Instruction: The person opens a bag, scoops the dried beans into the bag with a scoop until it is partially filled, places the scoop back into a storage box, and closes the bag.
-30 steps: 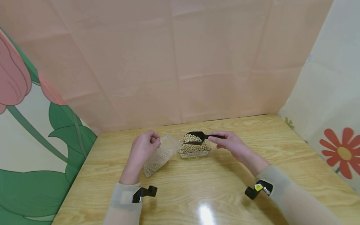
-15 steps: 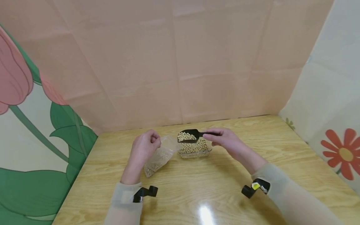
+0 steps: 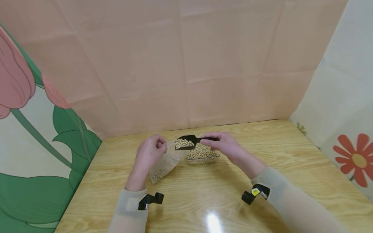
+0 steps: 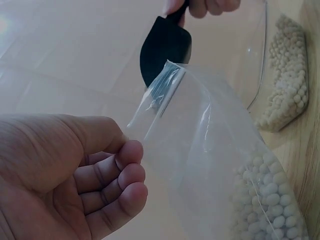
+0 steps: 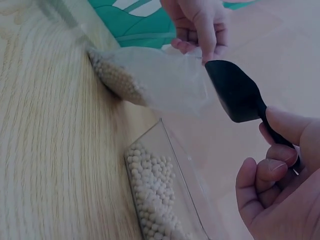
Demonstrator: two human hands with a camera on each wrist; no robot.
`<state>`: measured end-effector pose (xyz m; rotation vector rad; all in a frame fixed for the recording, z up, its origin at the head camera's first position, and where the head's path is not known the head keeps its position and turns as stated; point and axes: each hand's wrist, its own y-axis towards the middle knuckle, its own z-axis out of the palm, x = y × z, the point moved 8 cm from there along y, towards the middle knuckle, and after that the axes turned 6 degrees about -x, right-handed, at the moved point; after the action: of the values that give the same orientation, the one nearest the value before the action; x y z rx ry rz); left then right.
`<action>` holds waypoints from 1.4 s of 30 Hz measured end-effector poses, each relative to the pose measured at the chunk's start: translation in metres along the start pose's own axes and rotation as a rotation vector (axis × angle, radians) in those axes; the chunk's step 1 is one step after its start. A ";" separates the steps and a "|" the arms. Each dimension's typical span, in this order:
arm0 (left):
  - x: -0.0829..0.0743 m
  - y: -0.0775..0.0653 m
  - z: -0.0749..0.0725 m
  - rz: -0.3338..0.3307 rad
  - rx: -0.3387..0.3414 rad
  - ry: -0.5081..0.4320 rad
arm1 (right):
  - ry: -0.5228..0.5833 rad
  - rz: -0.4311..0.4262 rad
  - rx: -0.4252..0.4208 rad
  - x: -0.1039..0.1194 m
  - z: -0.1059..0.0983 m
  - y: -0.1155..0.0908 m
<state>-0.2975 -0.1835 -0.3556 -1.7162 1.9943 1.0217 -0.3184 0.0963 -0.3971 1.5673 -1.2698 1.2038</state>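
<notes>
The wood-grain worktop (image 3: 186,197) carries a clear container (image 3: 203,160) of pale beans (image 3: 203,151) and, beside it, a plastic bag (image 3: 164,164).

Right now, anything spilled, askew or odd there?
Nothing stands out: beans show only in the black scoop, clear tub and plastic bag, with no spill visible. The bag leans, but the left hand pinches its top edge.

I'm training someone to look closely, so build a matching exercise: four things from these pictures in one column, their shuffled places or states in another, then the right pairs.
Things
1. black plastic scoop
2. clear plastic bag
3. clear rectangular plastic box
4. red-petalled flower

Places or states
A. pinched at its top edge by the left hand
B. on the pale wall
C. held by its handle in the right hand
D. on the wood-grained table, untouched by either hand

Pairs: 1-C; 2-A; 3-D; 4-B
</notes>
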 end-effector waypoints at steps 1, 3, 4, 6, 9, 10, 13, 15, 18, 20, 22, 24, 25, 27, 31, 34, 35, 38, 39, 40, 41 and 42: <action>0.000 0.000 0.000 0.000 0.000 0.001 | -0.006 -0.001 -0.001 0.001 0.001 0.000; 0.000 0.000 0.000 -0.001 0.003 0.004 | -0.026 -0.003 -0.008 0.004 0.004 0.001; 0.000 0.000 0.000 -0.002 0.004 0.004 | -0.031 -0.003 -0.011 0.004 0.005 0.002; 0.000 0.000 0.000 -0.003 0.005 0.006 | -0.040 -0.003 -0.018 0.006 0.007 0.003; 0.000 0.000 0.000 0.001 0.003 0.006 | -0.066 -0.001 -0.020 0.006 0.009 0.005; 0.000 0.000 0.000 0.004 0.001 0.008 | -0.076 0.001 -0.019 0.006 0.010 0.006; 0.000 0.000 0.000 0.011 -0.001 0.009 | -0.124 0.003 -0.013 0.007 0.012 0.007; 0.000 0.000 0.000 0.014 -0.003 0.008 | -0.162 -0.007 -0.011 0.009 0.013 0.008; -0.001 0.000 -0.001 0.017 -0.006 0.011 | -0.210 -0.027 -0.013 0.015 0.015 0.008; -0.002 0.000 -0.001 0.018 -0.006 0.010 | -0.228 -0.039 -0.011 0.019 0.017 0.008; -0.001 0.000 -0.001 0.016 -0.005 0.011 | -0.239 -0.047 -0.008 0.023 0.018 0.007; -0.001 -0.001 -0.001 0.013 -0.002 0.010 | -0.254 -0.057 -0.004 0.027 0.019 0.007; -0.001 -0.001 -0.001 0.012 -0.002 0.010 | -0.266 -0.065 -0.005 0.029 0.020 0.006; -0.001 0.000 -0.001 0.010 0.002 0.009 | -0.293 -0.089 -0.005 0.033 0.020 0.007; 0.000 -0.001 0.001 0.007 0.011 0.007 | -0.346 -0.150 0.004 0.041 0.022 0.008; 0.001 -0.001 0.001 0.004 0.011 0.007 | -0.374 -0.188 0.011 0.048 0.024 0.008; 0.002 -0.001 0.001 0.004 0.010 0.007 | -0.384 -0.198 0.015 0.050 0.025 0.007; 0.002 0.000 0.001 0.001 0.011 0.005 | -0.414 -0.228 0.016 0.056 0.027 0.006; 0.003 0.000 0.001 0.000 0.012 0.003 | -0.421 -0.236 0.020 0.058 0.028 0.005; 0.003 0.000 0.001 -0.001 0.013 0.002 | -0.429 -0.244 0.022 0.060 0.028 0.004; 0.003 -0.001 0.001 0.000 0.015 0.001 | -0.436 -0.252 0.023 0.062 0.029 0.004; 0.002 -0.001 0.001 0.003 0.015 -0.001 | -0.444 -0.258 0.023 0.064 0.030 0.003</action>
<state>-0.2974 -0.1844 -0.3579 -1.7052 1.9988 1.0056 -0.3120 0.0515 -0.3432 2.0194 -1.2716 0.7336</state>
